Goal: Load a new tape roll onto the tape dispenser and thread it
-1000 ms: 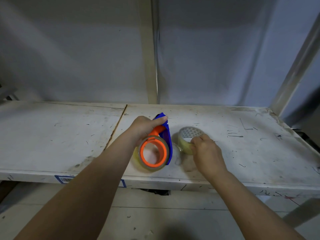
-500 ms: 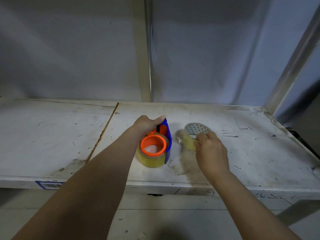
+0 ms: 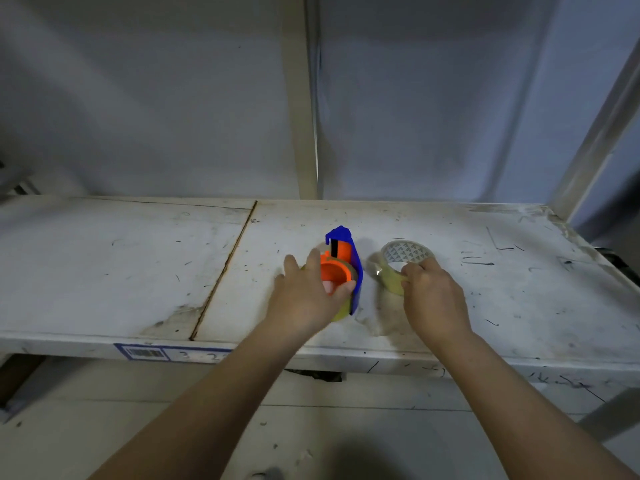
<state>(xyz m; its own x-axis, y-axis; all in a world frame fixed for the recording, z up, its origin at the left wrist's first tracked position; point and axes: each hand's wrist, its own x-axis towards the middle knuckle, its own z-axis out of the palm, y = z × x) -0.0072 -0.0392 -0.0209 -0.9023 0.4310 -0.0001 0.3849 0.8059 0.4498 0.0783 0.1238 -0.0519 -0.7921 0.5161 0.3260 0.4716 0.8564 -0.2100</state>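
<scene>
Blue and orange tape dispenser [image 3: 341, 258] on a scratched white shelf [image 3: 138, 271], a tape roll [image 3: 401, 263] just to its right.

The left hand [image 3: 306, 299] covers the dispenser's near side with spread fingers, thumb on the orange hub; a yellowish roll shows below the palm. The right hand [image 3: 433, 299] pinches the second roll's near edge, hiding that part.

Blue-orange tape dispenser [image 3: 343, 261] beside tilted clear tape roll [image 3: 398, 263].
</scene>
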